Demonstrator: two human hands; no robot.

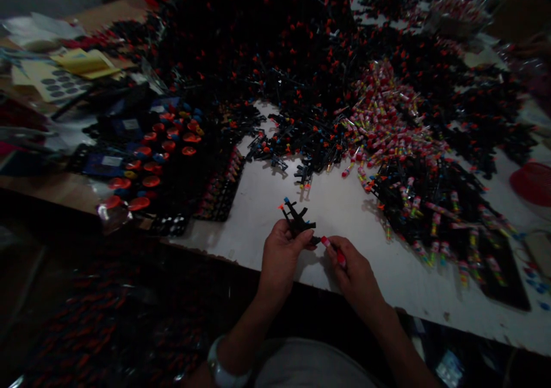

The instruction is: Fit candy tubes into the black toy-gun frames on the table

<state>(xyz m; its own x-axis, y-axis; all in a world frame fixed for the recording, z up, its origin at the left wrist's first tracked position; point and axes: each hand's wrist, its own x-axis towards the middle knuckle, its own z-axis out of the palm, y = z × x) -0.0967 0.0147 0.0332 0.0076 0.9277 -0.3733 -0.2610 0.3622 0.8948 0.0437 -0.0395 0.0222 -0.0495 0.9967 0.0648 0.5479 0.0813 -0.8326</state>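
My left hand (279,257) is closed around small black toy guns (297,218), whose tips are orange and blue. They stick up past my fingers above the white tabletop (253,196). My right hand (355,272) pinches a small tube with a red-pink cap (326,241) close to the grip end of the toy guns. Whether the tube touches them is too dark to tell. Just beyond my hands, more loose black toy guns (303,171) lie at the edge of a large pile.
A dark heap of toy guns (258,38) fills the back. Pink-and-yellow tubes (387,112) are piled to the right. Nearer, toy guns with tubes attached (434,216) lie on a black tray (512,287). Orange-topped items (150,181) and a black rack (221,196) stand left.
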